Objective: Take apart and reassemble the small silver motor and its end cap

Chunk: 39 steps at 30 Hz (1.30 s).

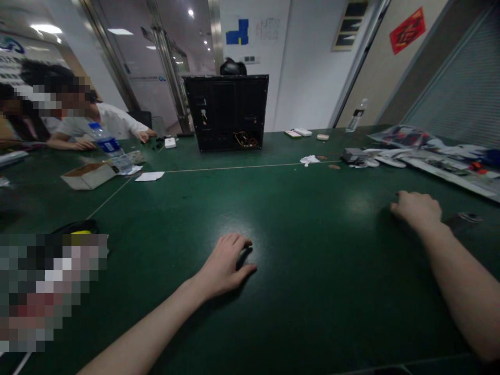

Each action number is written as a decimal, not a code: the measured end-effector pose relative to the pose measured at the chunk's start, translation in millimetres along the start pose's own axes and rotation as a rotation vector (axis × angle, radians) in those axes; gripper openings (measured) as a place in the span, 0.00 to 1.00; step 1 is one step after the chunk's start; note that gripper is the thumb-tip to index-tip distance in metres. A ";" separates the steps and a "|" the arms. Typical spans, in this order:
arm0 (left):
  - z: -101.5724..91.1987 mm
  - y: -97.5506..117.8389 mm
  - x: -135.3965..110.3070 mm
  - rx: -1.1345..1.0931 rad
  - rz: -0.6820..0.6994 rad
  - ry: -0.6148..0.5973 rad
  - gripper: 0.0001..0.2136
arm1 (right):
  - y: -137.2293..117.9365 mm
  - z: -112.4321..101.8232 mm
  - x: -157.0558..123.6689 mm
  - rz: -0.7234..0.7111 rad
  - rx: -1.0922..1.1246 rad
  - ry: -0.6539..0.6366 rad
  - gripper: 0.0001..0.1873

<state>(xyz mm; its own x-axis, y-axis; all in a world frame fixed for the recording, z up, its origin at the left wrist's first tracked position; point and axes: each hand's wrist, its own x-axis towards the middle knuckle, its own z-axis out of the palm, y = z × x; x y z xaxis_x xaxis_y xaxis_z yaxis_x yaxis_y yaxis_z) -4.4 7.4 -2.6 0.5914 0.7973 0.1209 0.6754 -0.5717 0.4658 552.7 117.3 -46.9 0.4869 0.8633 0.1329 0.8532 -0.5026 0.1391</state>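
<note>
My left hand point(228, 263) rests on the green tabletop point(297, 291) near the middle. Its thumb stands apart from the bent fingers, and nothing lies between them. Farther right, my right hand point(420, 211) is at the table surface with its fingers curled under and closed. Whatever it may hold is hidden beneath the knuckles. Just right of that wrist, a dark round object point(469, 217) lies on the table, too unclear to name.
A black panel-like case point(230, 112) with exposed wires stands at the back. At left are a water bottle point(111, 148), an open box point(89, 176) and a seated person point(117, 117). Cluttered boards and bags point(441, 159) lie at right; a clear bottle point(356, 117) stands behind.
</note>
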 end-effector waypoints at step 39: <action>3.4 1.9 -3.9 -0.032 0.046 0.069 0.18 | -241.7 -97.0 -260.0 -1.261 1.060 -0.211 0.24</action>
<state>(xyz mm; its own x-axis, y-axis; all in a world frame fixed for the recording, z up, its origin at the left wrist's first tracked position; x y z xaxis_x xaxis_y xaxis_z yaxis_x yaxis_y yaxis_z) -3.9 2.5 -5.1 0.5891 0.7822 0.2027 0.6332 -0.6027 0.4855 201.8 9.9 -19.9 -0.6236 0.7117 0.3236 0.4018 0.6468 -0.6483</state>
